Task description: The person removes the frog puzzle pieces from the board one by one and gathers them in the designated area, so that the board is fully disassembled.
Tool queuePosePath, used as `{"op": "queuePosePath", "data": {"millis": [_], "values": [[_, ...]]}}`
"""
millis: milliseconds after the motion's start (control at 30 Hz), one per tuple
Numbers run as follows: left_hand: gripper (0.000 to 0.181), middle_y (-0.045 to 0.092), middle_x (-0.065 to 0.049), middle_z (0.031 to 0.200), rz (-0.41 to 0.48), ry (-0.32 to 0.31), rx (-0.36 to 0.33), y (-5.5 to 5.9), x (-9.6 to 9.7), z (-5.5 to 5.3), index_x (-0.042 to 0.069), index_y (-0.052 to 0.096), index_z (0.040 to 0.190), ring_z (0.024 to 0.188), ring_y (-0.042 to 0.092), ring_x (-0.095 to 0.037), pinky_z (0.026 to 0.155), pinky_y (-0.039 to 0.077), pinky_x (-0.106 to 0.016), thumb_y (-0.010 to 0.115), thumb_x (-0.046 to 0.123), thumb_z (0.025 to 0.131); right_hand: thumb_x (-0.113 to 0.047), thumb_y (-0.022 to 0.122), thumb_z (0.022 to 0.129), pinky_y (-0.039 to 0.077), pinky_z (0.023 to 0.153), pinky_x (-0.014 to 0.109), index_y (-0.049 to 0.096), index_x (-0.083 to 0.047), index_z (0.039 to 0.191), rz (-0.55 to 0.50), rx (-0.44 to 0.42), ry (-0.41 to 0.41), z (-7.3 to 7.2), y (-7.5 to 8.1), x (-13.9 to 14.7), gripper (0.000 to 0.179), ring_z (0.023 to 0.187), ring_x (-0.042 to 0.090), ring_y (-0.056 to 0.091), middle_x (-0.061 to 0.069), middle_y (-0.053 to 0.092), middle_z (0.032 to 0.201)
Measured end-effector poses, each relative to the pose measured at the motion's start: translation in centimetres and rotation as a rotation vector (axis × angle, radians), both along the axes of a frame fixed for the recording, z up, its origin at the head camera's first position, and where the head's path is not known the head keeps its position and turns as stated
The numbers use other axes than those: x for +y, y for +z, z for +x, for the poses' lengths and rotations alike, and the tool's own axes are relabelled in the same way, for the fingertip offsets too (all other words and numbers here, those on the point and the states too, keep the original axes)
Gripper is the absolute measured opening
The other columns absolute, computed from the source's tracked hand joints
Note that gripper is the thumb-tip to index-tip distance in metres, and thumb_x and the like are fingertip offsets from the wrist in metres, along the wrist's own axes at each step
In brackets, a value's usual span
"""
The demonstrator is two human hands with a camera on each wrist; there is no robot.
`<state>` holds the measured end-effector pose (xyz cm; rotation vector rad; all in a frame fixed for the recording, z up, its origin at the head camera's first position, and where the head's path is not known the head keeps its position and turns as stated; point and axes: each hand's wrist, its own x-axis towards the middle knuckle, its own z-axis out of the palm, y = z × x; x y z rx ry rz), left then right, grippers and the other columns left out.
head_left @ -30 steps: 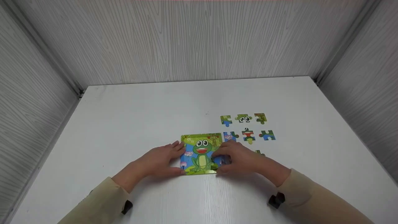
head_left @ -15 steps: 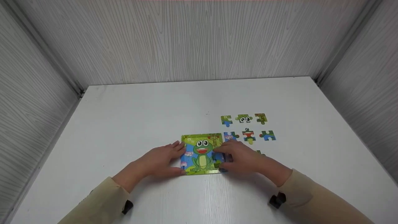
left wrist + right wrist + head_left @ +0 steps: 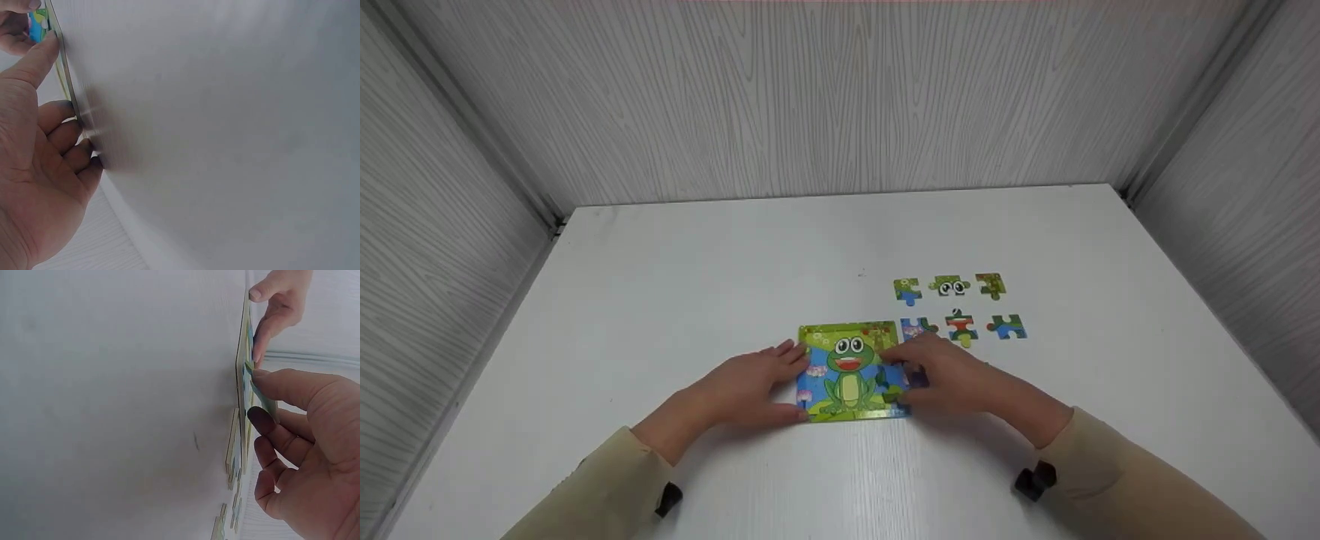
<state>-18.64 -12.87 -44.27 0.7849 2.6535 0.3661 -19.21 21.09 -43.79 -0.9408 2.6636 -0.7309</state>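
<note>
A square puzzle board [image 3: 847,327] printed with a green frog lies flat on the table in the head view. My left hand [image 3: 750,382] rests at its left side, fingers against the edge and thumb at the near left corner. Over the board's right side, my right hand [image 3: 949,375] pinches a blue-and-green jigsaw piece [image 3: 894,377] between thumb and fingers. The right wrist view shows this piece [image 3: 267,400] tilted, close to the board's surface. The right hand covers part of the board's right edge; whether the piece touches the board I cannot tell.
Loose jigsaw pieces lie right of the board. A far row has a corner piece [image 3: 907,289], an eyes piece [image 3: 949,286] and another corner piece [image 3: 991,285]. Nearer lie a red mouth piece [image 3: 961,325] and a blue-green piece [image 3: 1007,326]. White panels [image 3: 840,97] enclose the table.
My right hand has moved slightly right with the pinched jigsaw piece, showing more of it over the board's right side. My left hand and the board have stayed nearly still.
</note>
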Motion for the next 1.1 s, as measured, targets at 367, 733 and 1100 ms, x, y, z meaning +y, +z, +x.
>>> {"op": "queuePosePath", "data": {"millis": [367, 733, 1100], "values": [[0.086, 0.03, 0.002, 0.173, -0.002, 0.0, 0.004, -0.1, -0.1, 0.1, 0.02, 0.038, 0.166, 0.161, 0.023, -0.023, 0.126, 0.028, -0.048, 0.068, 0.061, 0.096, -0.02, 0.086, 0.09, 0.046, 0.111, 0.059, 0.065, -0.015, 0.147, -0.091, -0.07, -0.12, -0.7, 0.7, 6.3, 0.061, 0.139, 0.032, 0.051, 0.006, 0.06, 0.149], [0.087, 0.029, 0.003, 0.173, -0.006, 0.012, -0.01, 0.2, -0.2, 0.5, 0.021, 0.038, 0.166, 0.161, 0.022, -0.023, 0.126, 0.029, -0.048, 0.069, 0.061, 0.096, -0.025, 0.085, 0.092, 0.046, 0.104, 0.054, 0.064, -0.027, 0.149, -0.092, -0.118, -0.26, -0.8, 0.8, 13.7, 0.061, 0.129, 0.026, 0.057, 0.003, 0.061, 0.148], [0.085, 0.03, 0.001, 0.173, -0.014, -0.012, -0.004, 0.2, 0.1, 0.9, 0.018, 0.038, 0.166, 0.161, 0.023, -0.025, 0.125, 0.03, -0.049, 0.069, 0.057, 0.097, -0.037, 0.089, 0.087, 0.042, 0.112, 0.06, 0.065, -0.024, 0.148, -0.043, -0.176, -0.361, 0.2, -0.4, 18.0, 0.066, 0.136, 0.035, 0.051, 0.013, 0.057, 0.152]]}}
